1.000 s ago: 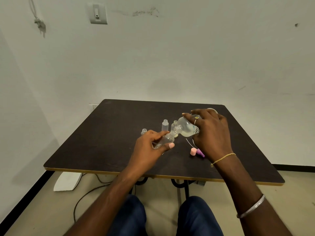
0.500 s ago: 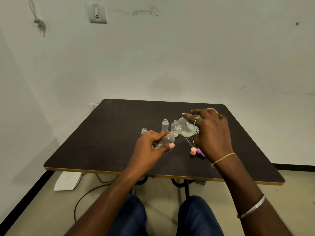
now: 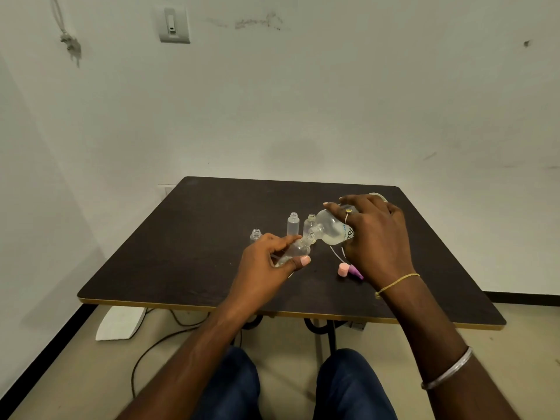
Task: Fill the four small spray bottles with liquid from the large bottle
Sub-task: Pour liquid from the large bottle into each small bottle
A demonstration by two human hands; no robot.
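Dark brown square table [image 3: 212, 237]; person seated at its 6 o'clock edge. Large clear plastic bottle with printed label [image 3: 331, 228] is held over table centre, tipped with its neck toward 8 o'clock. Right hand [image 3: 375, 237] grips its body from above, fingers curled round it. Left hand [image 3: 266, 268] pinches small clear plastic spray bottle [image 3: 295, 251] between thumb and fingers, tilted, mouth toward 2 o'clock and meeting the large neck.

Three uncapped small clear bottles [image 3: 293, 225] stand upright at 12 o'clock of left hand; contents too faint to tell. Pink spray cap [image 3: 343, 269] and purple spray cap [image 3: 354, 271] lie at 5 o'clock of large bottle.

Judgement: mouths should stay aligned and touching, tilt raised little by little. The narrow neck would likely overflow fast, so right the small bottle before it brims
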